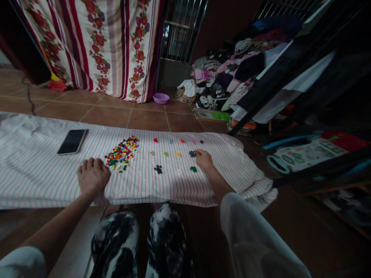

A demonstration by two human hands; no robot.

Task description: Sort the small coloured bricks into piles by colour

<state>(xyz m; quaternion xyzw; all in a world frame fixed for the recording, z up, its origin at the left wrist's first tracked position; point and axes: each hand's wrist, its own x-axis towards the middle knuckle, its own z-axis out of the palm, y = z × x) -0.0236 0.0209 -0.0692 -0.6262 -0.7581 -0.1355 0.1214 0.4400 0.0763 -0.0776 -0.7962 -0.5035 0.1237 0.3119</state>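
My right hand [204,159] reaches over the cloth, thumb and fingers pinched together at a small heap of dark grey pieces [192,153]. Whatever lies between those fingertips is too small to make out. Palm down, my left hand [93,174] rests on the cloth with its fingers slightly apart, at the lower left edge of a mixed pile of tiny coloured pieces [121,153]. Small single-colour heaps sit in rows between the hands, among them black pieces [158,169], dark green pieces [193,169], light green pieces [165,153] and red pieces [155,140].
A striped cloth [133,189] covers the low surface before my knees. A phone [73,141] lies at its left. Beyond, on the tiled floor, are a purple basin [161,98], a heap of clothes [228,73] and a red dustpan [57,85] by the flowered curtain [116,50].
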